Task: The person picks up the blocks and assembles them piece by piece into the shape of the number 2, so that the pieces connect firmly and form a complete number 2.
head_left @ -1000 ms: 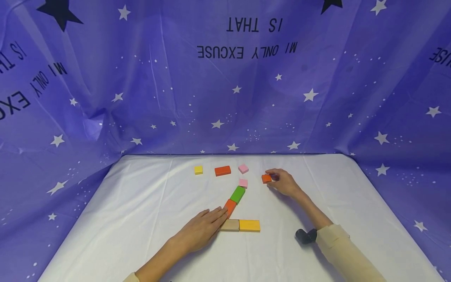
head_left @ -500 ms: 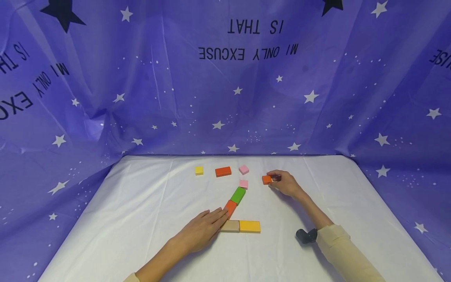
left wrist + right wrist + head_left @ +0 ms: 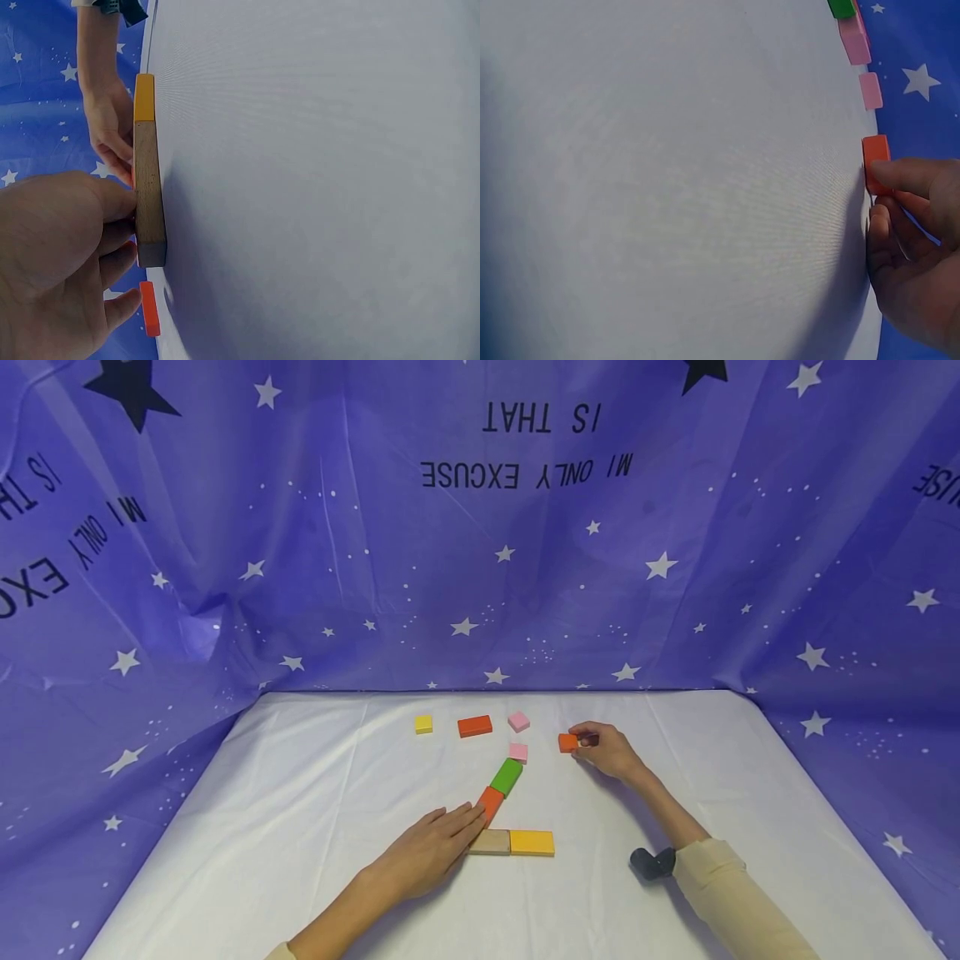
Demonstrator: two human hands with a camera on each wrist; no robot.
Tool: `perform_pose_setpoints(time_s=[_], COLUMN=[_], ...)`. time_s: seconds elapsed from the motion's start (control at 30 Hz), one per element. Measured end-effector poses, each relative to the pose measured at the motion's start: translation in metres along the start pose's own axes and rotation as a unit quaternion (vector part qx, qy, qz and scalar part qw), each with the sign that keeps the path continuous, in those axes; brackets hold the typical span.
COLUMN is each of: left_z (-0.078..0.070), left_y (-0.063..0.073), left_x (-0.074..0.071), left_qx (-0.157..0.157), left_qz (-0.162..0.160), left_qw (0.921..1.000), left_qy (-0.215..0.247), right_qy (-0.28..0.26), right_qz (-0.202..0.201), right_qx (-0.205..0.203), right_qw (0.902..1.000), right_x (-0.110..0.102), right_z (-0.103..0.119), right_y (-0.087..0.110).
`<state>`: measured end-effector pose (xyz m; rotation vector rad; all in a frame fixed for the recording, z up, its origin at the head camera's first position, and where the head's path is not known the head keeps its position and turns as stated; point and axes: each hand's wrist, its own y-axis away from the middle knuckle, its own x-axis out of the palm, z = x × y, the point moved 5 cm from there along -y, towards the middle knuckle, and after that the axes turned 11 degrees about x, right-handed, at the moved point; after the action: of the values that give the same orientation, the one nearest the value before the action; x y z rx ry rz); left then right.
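My left hand (image 3: 431,849) lies with its fingers stretched out over the near end of a slanted row of blocks. Its fingertips touch an orange-red block (image 3: 491,803), and it partly covers a plain wooden block (image 3: 491,842). In the left wrist view its fingers stand against the far side of that wooden block (image 3: 149,180). A yellow-orange block (image 3: 532,843) adjoins the wooden one. With thumb and fingers my right hand (image 3: 609,752) pinches a small orange block (image 3: 876,154) on the table. A green block (image 3: 507,777) and a pink block (image 3: 518,752) continue the slanted row.
Toward the table's back edge lie a yellow block (image 3: 423,724), a longer red block (image 3: 475,726) and another pink block (image 3: 519,721). A white cloth (image 3: 262,827) covers the table. Purple star-printed fabric (image 3: 480,568) hangs behind and at both sides.
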<state>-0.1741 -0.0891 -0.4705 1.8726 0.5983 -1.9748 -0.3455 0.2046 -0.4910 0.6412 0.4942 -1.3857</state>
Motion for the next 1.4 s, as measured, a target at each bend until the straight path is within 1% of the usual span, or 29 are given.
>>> perform_pose_setpoints(time_s=[0.2,0.33,0.5,0.7,0.93,1.23,1.4], left_z=[0.000,0.000,0.000,0.000,0.001,0.001,0.001], left_y=[0.000,-0.001,-0.001,0.000,0.000,0.000,0.000], left_x=[0.000,0.000,-0.001,-0.001,-0.001,-0.002,-0.001], left_qx=[0.000,-0.001,-0.002,-0.001,-0.005,-0.002,-0.004], left_qz=[0.000,0.002,0.001,-0.004,-0.006,-0.006,0.000], left_qw=[1.0000,1.0000,1.0000,1.0000,0.9999,1.0000,1.0000], left_qy=[0.001,0.003,-0.001,-0.002,0.010,0.006,0.006], right_qy=[-0.007,-0.006,-0.004,-0.008,0.001,-0.003,0.007], right_qz=[-0.001,-0.002,-0.008,-0.006,-0.006,0.000,0.006], right_qx=[-0.005,-0.018,-0.039,-0.060,-0.093,-0.098,-0.101], right_qw=[1.0000,0.9998,0.9992,0.9982,0.9957,0.9952,0.9948], right_x=[-0.001,-0.002,-0.002,0.000,0.008,0.019,0.027], right_z=[0.002,0.006,0.014,0.028,0.045,0.056,0.061], right_y=[0.000,0.000,-0.002,-0.002,-0.001,-0.006,-0.009])
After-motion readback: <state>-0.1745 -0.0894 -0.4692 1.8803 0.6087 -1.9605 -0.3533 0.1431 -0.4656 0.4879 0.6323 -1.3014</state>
